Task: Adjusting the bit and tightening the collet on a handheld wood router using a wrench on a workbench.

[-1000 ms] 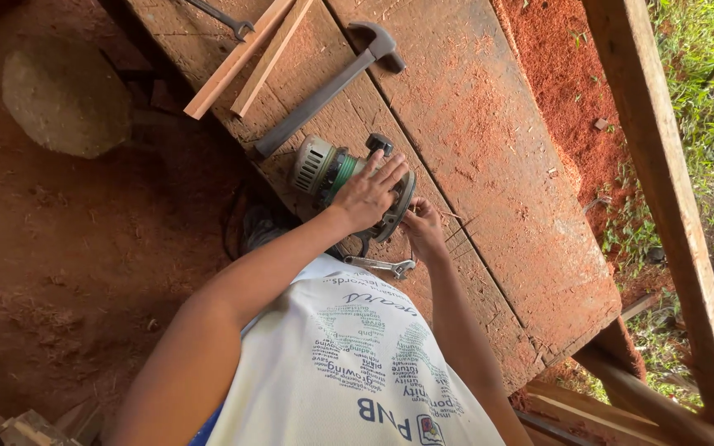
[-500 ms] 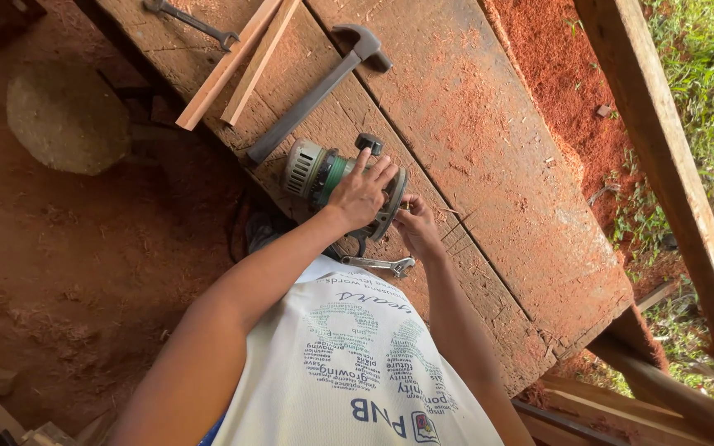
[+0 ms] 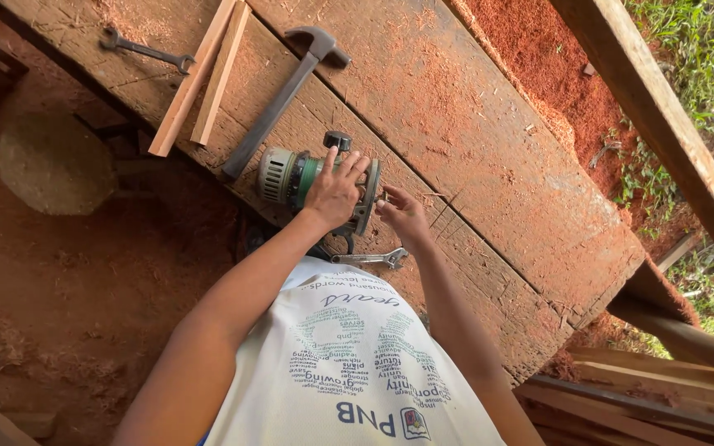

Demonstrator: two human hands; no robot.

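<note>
Sawdusty plank workbench [image 3: 489, 140], perhaps earthen floor [image 3: 59, 272]

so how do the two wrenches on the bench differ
The far wrench lies beside the wood strips, clear of both hands; the near wrench lies at the bench edge under the right hand. The far one looks darker and longer. Both lie flat on the sawdusty bench.

On the worktop [image 3: 489, 149] the router [image 3: 307, 177] lies at the near edge, the left hand [image 3: 334, 192] on top of it, the right hand [image 3: 402, 216] just beside its base. A hammer [image 3: 278, 99] lies behind it; two wood strips [image 3: 204, 74] and a spanner [image 3: 144, 49] lie toward the worktop's left end; a wrench [image 3: 369, 258] sits at the near edge
</note>
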